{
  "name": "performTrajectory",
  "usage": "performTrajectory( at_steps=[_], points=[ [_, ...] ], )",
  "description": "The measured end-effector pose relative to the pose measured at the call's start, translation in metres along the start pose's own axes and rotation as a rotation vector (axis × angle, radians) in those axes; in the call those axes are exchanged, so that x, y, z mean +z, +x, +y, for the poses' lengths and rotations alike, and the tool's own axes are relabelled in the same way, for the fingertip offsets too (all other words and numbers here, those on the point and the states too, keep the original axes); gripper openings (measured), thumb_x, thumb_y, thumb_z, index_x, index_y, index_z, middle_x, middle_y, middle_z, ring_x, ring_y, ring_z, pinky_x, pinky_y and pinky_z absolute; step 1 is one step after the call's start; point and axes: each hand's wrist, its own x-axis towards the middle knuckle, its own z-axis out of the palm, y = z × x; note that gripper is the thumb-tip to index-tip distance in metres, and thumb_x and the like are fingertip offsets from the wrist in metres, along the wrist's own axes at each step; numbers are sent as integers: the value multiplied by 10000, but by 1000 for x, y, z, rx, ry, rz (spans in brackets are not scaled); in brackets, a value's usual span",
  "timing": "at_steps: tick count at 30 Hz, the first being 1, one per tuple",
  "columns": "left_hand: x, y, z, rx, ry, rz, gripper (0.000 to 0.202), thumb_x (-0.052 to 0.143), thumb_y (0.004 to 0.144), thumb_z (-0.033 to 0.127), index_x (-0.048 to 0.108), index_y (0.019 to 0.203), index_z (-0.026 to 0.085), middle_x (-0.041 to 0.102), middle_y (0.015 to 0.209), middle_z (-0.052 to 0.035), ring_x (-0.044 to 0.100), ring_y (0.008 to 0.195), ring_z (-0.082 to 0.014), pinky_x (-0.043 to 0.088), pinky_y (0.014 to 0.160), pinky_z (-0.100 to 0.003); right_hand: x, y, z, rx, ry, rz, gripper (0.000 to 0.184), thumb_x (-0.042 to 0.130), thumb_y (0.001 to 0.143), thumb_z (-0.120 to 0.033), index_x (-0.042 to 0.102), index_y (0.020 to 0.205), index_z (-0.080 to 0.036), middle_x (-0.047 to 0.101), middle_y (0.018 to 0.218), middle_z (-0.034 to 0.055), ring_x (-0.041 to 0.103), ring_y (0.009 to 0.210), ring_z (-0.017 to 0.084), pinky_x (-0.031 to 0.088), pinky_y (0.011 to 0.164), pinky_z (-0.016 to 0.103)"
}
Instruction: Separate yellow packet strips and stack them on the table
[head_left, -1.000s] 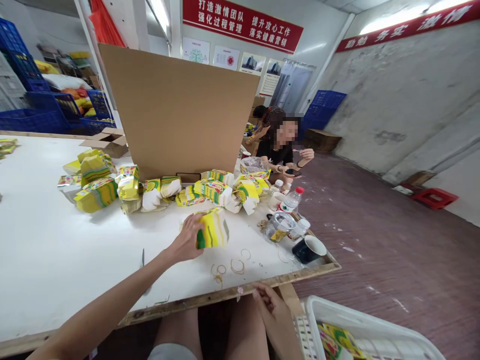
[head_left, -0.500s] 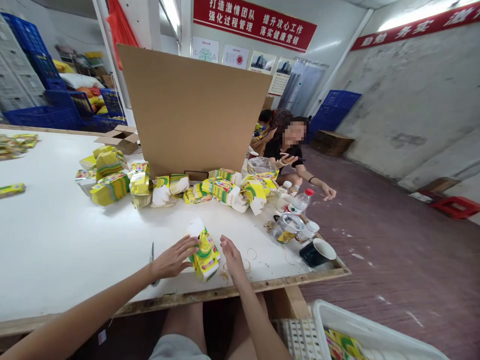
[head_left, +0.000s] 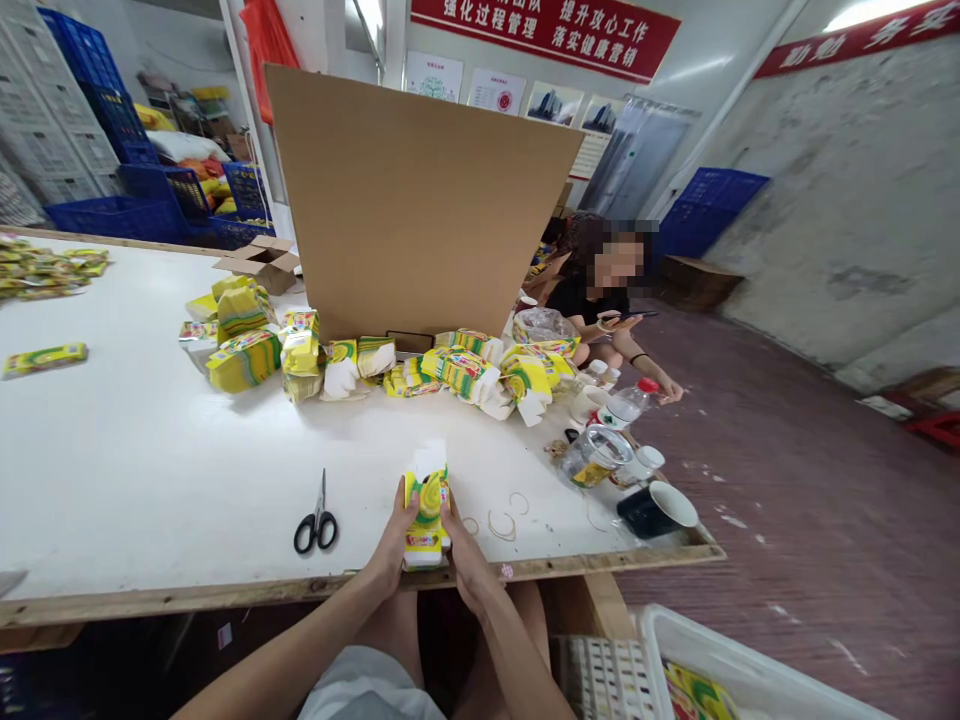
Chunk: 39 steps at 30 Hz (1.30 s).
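Observation:
Between my two hands is a yellow-and-green printed carton (head_left: pixel 426 510), upright near the table's front edge, its white flaps up at the far end. My left hand (head_left: pixel 395 530) grips its left side, thumb on the printed face. My right hand (head_left: pixel 459 540) presses on its right side. Whether it is one carton or a small stack I cannot tell. Black-handled scissors (head_left: pixel 318 522) lie to the left of my left hand. Several rubber bands (head_left: pixel 501 524) lie to the right of my right hand.
Bundles of flattened cartons (head_left: pixel 457 372) line the foot of a tall cardboard sheet (head_left: pixel 420 210). Bottles, a clear jar (head_left: pixel 595 456) and a dark mug (head_left: pixel 657 509) stand at the table's right edge. A white crate (head_left: pixel 651 640) sits below. Another person (head_left: pixel 600 300) sits beyond, holding a phone.
My right hand has closed in onto the carton, which was in my left hand alone. The carton has turned straighter, and the scissors now show fully as the view shifted.

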Motion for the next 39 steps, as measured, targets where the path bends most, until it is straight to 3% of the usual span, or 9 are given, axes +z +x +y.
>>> performTrajectory(
  at_steps=[6, 12, 17, 22, 26, 30, 35, 37, 39],
  points=[
    [-4, -2, -3, -22, -38, -10, 871, 657, 765, 602, 269, 1491, 318, 469, 1497, -66, 557, 1267, -302, 495, 1029, -422, -2, -1, 4, 81, 32, -51, 666, 587, 827, -639, 447, 1419, -368, 415, 1521, -17, 391, 1392, 228, 356, 1099, 450],
    [-9, 3, -11, 39, 83, -21, 808, 565, 835, 591, 218, 1499, 287, 428, 1523, -89, 539, 1289, -281, 485, 1041, -415, -1, -3, 5, 85, 48, -63, 738, 589, 822, -646, 375, 1464, -352, 408, 1525, -3, 411, 1381, 238, 369, 1092, 455],
    [-20, 6, -9, 150, 323, 26, 651, 536, 844, 577, 424, 1374, 215, 532, 1429, -142, 574, 1242, -291, 505, 997, -411, 0, -8, -1, 67, 37, -53, 704, 607, 820, -626, 418, 1440, -352, 445, 1502, -14, 407, 1383, 247, 373, 1093, 469],
    [-66, -3, 23, 279, 688, 206, 453, 676, 735, 454, 600, 1112, 213, 614, 1242, -129, 527, 1224, -336, 417, 1039, -492, -4, -14, -6, 56, 9, -31, 660, 642, 819, -578, 488, 1404, -314, 481, 1477, 0, 384, 1398, 242, 351, 1122, 460],
    [-110, -14, 50, 321, 937, 442, 457, 667, 705, 361, 562, 1103, 160, 521, 1233, -195, 350, 1310, -425, 210, 1118, -590, -7, -16, -4, 58, -28, 7, 637, 654, 799, -590, 563, 1346, -276, 494, 1467, 21, 399, 1388, 250, 344, 1133, 441],
    [-129, -19, 54, 262, 1072, 539, 438, 682, 638, 307, 545, 1022, 147, 529, 1158, -200, 348, 1265, -477, 225, 1068, -625, -8, -17, -1, 36, -82, 84, 612, 679, 771, -581, 619, 1284, -254, 551, 1419, 46, 472, 1331, 268, 399, 1090, 419],
    [-130, -13, 58, 154, 1058, 522, 429, 697, 581, 328, 536, 938, 151, 558, 1055, -176, 465, 1152, -459, 329, 996, -587, -16, -29, -12, -50, -203, 297, 624, 674, 725, -611, 651, 1191, -196, 623, 1300, 117, 560, 1188, 309, 461, 983, 422],
    [-124, -14, 64, 106, 986, 451, 447, 656, 642, 421, 537, 968, 139, 590, 947, -147, 559, 1024, -410, 412, 906, -559, -15, -40, -22, -149, -308, 406, 530, 638, 762, -587, 664, 1113, -192, 644, 1238, 111, 580, 1126, 291, 461, 951, 391],
    [-111, -19, 69, 79, 882, 319, 490, 558, 725, 524, 543, 1017, 131, 609, 842, -102, 623, 866, -327, 487, 794, -484, -8, -52, -32, -220, -380, 433, 413, 593, 817, -549, 671, 1013, -194, 690, 1096, 92, 614, 1020, 265, 479, 880, 355]
  ],
)
